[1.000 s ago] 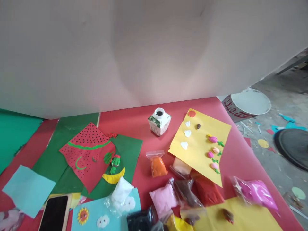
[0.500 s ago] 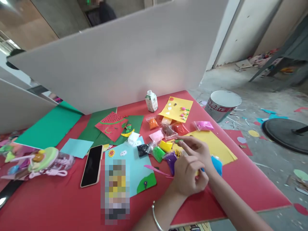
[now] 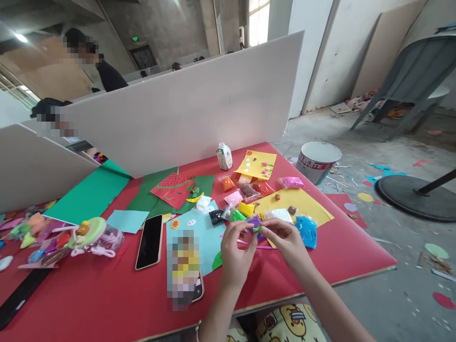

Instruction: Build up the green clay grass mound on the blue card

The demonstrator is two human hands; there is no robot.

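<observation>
My left hand (image 3: 238, 251) and my right hand (image 3: 290, 242) meet over the near part of the table, fingertips pinched. Between them is a small piece of green modelling clay (image 3: 257, 229), touched from both sides. Just beyond my fingers lie a purple clay packet (image 3: 254, 221), a green clay packet (image 3: 238, 216) and a yellow clay packet (image 3: 246, 209). Right of my right hand is a blue clay packet (image 3: 307, 232), with a white packet (image 3: 280, 215) behind it on yellow paper (image 3: 313, 207). Part of a pink tool (image 3: 269, 247) shows under my hands.
A light-blue sheet (image 3: 210, 237) with clay figures, a phone (image 3: 149, 242) and a second phone (image 3: 198, 289) lie to the left. A small bottle (image 3: 224, 156) stands before the white partition (image 3: 199, 114). On the floor, right, are a bucket (image 3: 317, 164) and a round black base (image 3: 409, 197).
My hands, earlier overlapping at the right, have drawn apart side by side, the green clay now between their fingertips. The camera view has tilted up and shifted.
</observation>
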